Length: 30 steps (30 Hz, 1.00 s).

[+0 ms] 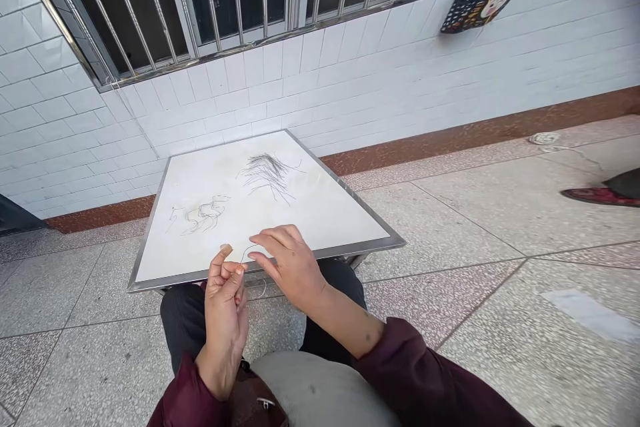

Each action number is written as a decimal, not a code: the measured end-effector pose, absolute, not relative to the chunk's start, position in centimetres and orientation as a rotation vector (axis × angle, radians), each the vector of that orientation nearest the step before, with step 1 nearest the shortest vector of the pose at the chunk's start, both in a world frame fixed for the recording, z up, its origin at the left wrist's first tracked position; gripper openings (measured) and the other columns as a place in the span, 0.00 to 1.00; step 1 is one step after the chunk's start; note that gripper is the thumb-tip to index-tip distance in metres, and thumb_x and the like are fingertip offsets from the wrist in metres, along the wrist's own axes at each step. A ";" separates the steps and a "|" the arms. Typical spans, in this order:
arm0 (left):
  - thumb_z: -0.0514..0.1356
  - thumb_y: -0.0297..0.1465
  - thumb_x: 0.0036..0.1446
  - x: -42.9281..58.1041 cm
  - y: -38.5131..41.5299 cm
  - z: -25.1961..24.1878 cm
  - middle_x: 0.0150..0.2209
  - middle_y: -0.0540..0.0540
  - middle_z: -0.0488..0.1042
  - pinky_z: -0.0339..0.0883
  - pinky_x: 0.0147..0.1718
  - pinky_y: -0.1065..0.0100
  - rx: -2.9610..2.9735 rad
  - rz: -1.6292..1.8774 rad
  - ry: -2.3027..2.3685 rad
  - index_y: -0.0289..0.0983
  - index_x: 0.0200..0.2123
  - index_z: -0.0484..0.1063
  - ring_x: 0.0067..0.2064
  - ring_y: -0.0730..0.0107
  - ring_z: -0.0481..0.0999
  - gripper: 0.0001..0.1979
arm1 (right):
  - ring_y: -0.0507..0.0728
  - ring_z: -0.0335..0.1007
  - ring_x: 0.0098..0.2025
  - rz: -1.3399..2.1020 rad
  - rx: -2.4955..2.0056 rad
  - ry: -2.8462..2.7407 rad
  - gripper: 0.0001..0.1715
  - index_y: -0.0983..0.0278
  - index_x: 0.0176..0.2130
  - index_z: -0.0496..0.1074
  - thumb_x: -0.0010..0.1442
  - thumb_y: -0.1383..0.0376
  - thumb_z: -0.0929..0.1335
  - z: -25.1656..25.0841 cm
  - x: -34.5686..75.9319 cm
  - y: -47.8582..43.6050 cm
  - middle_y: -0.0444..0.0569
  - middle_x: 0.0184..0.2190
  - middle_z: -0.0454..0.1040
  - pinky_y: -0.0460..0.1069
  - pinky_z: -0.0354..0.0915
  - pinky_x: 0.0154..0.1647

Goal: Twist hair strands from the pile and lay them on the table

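Observation:
A small white table (330,220) with a metal rim stands in front of my knees. Two loose bunches of thin dark strands lie on it, one (267,173) toward the far right and one (203,213) on the left. My left hand (225,307) is raised at the near edge, thumb and fingers pinched on a single thin strand (246,255). My right hand (287,263) hovers at the same edge, fingers curled, and pinches the other end of that strand.
A white tiled wall with a barred window rises behind the table. A dark patterned basket (480,5) hangs on the wall at upper right. Speckled floor tiles spread all around. Another person's red shoe (597,196) shows at the far right.

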State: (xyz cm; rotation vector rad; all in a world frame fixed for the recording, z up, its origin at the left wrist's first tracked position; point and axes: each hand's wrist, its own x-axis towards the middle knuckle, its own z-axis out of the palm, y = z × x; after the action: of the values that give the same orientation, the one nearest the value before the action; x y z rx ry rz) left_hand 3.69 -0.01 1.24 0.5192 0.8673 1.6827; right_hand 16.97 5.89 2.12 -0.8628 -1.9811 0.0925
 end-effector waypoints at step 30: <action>0.65 0.31 0.55 2.3 0.4 -1.2 0.31 0.52 0.73 0.63 0.34 0.72 0.913 1.792 1.290 0.42 0.54 0.71 0.29 0.76 0.68 0.22 | 0.51 0.65 0.26 0.867 -0.926 -2.150 0.13 0.60 0.35 0.75 0.65 0.63 0.63 4.0 15.7 7.1 0.43 0.28 0.74 0.47 0.57 0.30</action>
State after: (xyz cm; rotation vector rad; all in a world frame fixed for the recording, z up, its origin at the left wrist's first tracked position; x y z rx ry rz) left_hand 2.33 0.42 -1.18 0.9127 1.2898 1.7922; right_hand 15.69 7.13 4.04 -0.9256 -2.1497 0.8666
